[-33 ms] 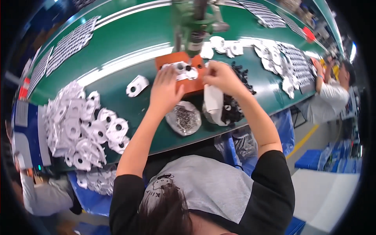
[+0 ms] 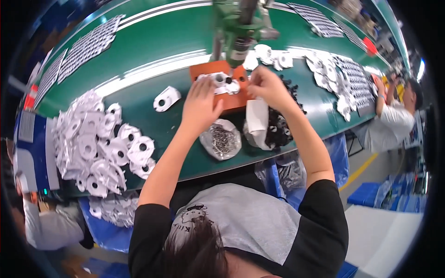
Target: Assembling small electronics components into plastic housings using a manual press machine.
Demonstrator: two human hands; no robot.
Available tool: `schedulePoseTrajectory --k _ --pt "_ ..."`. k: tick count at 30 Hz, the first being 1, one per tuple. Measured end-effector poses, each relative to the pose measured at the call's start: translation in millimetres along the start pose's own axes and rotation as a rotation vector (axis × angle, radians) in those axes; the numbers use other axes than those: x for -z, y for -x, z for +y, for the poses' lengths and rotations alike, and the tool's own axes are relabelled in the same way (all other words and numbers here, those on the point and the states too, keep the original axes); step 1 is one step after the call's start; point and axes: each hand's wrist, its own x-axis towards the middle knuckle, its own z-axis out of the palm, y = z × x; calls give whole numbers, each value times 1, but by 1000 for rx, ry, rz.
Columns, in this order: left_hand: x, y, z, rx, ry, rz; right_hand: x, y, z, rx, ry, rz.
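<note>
My left hand (image 2: 202, 104) lies with its fingers stretched out over a white plastic housing (image 2: 231, 87), which sits in an orange fixture (image 2: 200, 69). A small black piece (image 2: 228, 80) shows on the housing. At the fixture's right side my right hand (image 2: 269, 90) has its fingers curled together in a pinch; what they hold, if anything, is hidden. Above the fixture hangs a green press-like machine (image 2: 238, 39), its lower tip close over the housing. Nearest my wrists are a bag of small metal screws (image 2: 222, 140) and a white bag or box (image 2: 257, 116) beside black parts (image 2: 278, 132).
A big heap of white housings (image 2: 88, 143) covers the bench's left end, with one loose housing (image 2: 167, 99) nearer the fixture. More white parts (image 2: 322, 76) and trays (image 2: 354, 83) lie at right. A co-worker (image 2: 394, 116) sits at far right, another person (image 2: 53, 227) at lower left.
The view has shifted a little, so the bench appears slightly farther right. Both hands keep nearly the same places at the fixture.
</note>
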Motion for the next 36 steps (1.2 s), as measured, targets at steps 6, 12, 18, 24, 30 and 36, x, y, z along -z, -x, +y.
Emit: schedulePoseTrajectory --k 6,12,18,24,30,36 --pt "1 6 -4 32 3 52 -18 -35 18 -45 -63 86" --pt "1 7 -5 26 -19 43 -39 -46 20 -16 77 118" --pt "3 6 -5 62 -6 9 -42 -47 21 103 200 104" --pt "3 1 2 69 43 -43 -32 -18 26 406 531 24" --pt "3 4 -1 26 -44 -49 -50 -11 19 642 762 214" --pt "-2 -2 -1 -46 -31 -66 -43 -4 30 505 814 212"
